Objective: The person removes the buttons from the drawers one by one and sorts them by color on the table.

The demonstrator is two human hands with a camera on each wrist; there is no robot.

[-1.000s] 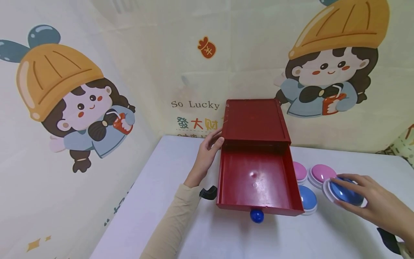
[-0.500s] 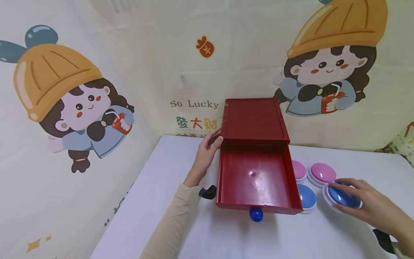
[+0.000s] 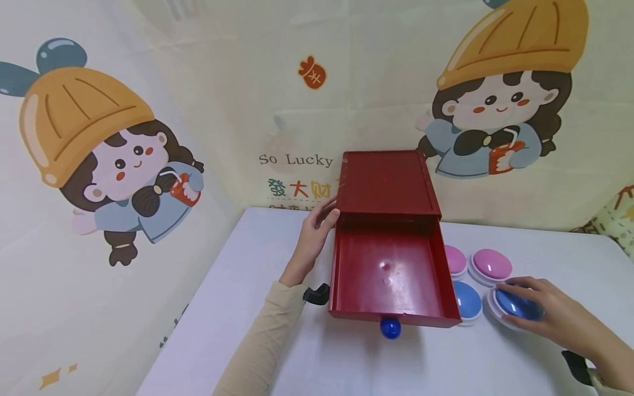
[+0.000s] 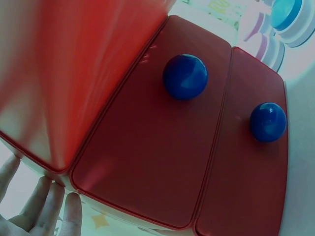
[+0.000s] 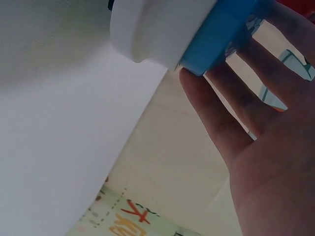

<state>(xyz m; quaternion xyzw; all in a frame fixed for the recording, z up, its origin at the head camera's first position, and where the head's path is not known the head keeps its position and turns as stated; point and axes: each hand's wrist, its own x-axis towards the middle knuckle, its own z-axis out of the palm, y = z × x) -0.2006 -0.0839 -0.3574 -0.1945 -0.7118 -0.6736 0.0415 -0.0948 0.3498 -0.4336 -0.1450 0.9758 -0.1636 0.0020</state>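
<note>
A red drawer cabinet stands mid-table in the head view, its top drawer pulled out and bare inside. My left hand rests against the cabinet's left side, fingers fairly straight. Two lower drawers with blue knobs are pushed in, as the left wrist view shows. On the right, my right hand holds a blue push button by its domed top, thumb on the near side and fingers on the far side. Its white base is close to the tabletop.
Two pink push buttons and another blue push button sit on the white table, right beside the cabinet. A printed cloth backdrop rises behind the table's back edge.
My right hand has lowered the blue push button and brought it slightly left, next to the other buttons. The left hand has stayed at the cabinet's side.
</note>
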